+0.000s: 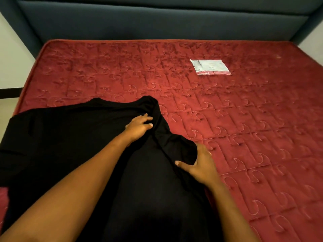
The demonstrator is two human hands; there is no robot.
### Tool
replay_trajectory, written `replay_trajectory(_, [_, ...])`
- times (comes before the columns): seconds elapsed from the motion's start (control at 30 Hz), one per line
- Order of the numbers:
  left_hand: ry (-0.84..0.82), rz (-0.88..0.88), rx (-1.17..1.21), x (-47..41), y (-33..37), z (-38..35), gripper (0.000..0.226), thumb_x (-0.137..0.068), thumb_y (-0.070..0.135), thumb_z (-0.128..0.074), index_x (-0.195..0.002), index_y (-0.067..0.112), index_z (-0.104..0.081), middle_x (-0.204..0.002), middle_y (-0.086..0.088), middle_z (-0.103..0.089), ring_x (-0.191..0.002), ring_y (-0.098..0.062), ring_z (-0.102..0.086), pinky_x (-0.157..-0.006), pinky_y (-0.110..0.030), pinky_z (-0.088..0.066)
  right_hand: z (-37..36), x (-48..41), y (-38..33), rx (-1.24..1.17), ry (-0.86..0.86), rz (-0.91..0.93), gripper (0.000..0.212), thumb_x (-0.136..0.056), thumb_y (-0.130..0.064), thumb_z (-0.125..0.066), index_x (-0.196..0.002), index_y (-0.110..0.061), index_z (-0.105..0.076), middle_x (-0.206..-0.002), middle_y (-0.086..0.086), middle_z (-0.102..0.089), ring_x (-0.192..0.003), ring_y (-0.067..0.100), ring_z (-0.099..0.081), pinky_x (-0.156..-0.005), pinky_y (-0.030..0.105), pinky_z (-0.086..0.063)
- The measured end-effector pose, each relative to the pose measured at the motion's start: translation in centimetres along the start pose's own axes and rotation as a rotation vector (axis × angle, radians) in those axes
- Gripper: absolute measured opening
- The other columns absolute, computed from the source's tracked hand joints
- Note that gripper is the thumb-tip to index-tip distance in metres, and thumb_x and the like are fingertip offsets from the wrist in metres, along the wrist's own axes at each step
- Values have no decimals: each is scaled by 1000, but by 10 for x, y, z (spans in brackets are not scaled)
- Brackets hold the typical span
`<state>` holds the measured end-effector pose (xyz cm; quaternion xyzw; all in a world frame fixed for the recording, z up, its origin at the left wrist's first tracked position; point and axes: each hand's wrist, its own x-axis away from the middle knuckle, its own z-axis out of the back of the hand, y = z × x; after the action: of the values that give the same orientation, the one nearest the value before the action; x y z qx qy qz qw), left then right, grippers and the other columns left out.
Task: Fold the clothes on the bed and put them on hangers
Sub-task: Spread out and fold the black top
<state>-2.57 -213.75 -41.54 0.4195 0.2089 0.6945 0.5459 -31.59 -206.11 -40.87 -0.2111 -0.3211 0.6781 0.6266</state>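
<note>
A large black garment [73,137] lies spread over the near left part of the red quilted mattress [244,119], bunched into a ridge along its right side. My left hand [139,126] rests on the cloth beside that ridge, fingers stretched out and touching the fold. Lower down, my right hand [199,165] grips the bunched right edge, thumb on top of the cloth and fingers round its outer side. No hanger is in view.
A flat white plastic packet [210,66] lies on the far right of the mattress. A dark blue padded headboard [157,20] runs along the back. The mattress edge and floor show at the left [10,102].
</note>
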Motion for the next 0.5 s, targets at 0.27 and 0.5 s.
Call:
replay_trajectory(0.27, [-31, -129, -398, 9, -6, -19, 72, -100, 43, -57, -161, 30, -20, -171, 0, -2, -157, -20, 4, -125, -52, -11, 60, -42, 22, -227, 126, 78, 60, -90, -58, -69, -63, -7, -53, -60, -8, -38, -58, 7, -37, -55, 34, -31])
replay_trajectory(0.5, [95, -72, -516, 10, 18, -20, 60, -103, 48, -46, -158, 29, -31, -168, -3, -21, -154, -28, -18, -114, -60, -25, 91, -74, 26, 156, 518, -134, 62, -97, -71, -42, -82, -22, -77, -69, 7, -69, -74, 32, -67, -62, 34, -42])
